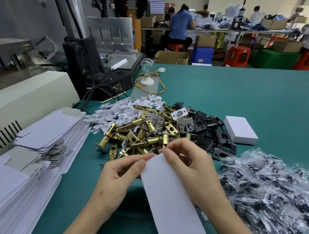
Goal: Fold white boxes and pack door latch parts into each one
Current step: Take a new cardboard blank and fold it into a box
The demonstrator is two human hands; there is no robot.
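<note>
White card, not yet a box: I hold one carton blank (171, 197) flat over the green table (244, 90), both hands working its far end, where I judge the sleeve must be pried open. My left hand (119, 171) pinches the top edge between thumb and forefinger. My right hand (189, 162) curls its fingers round the same end from the other side. Just beyond the fingertips lies a heap of brass latch bolts (139, 134), with black strike plates (213, 132) beyond the right hand and clear bags of dark small parts (273, 191) to its right, all laid close, it seems, for quick filling. A stack of flat blanks (43, 135) waits left of the left hand, with loose white card inserts (117, 112) beyond it. One finished white box (240, 130) sits well beyond the right hand, just past the plates.
</note>
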